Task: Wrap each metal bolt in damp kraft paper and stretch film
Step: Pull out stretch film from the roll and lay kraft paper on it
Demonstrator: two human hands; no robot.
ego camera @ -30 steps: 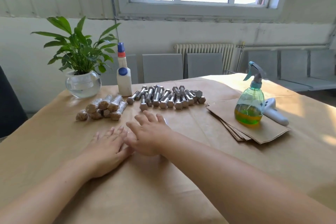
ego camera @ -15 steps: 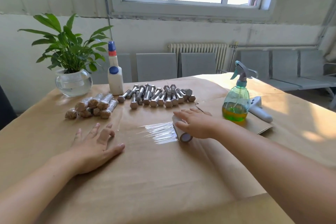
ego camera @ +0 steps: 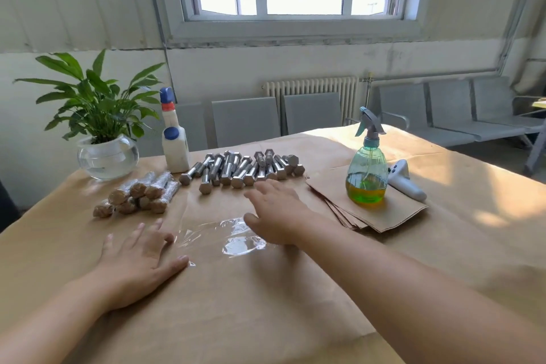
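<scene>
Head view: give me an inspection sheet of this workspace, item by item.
Surface: table covered in brown kraft paper.
Job's things: bare bolts in a row; wrapped bolts piled left; kraft sheets stacked right; stretch film spread flat; spray bottle on the stack.
Clutter: white bottle, potted plant, white handheld device.
Hands: left hand flat on the film's edge; right hand open over the film.
Cables: nothing seen.
Surroundings: window, radiator, grey seats.

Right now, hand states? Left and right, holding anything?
Left hand: open, flat on the edge of the stretch film, gripping nothing.
Right hand: open, fingers spread over the film, holding nothing.
</scene>
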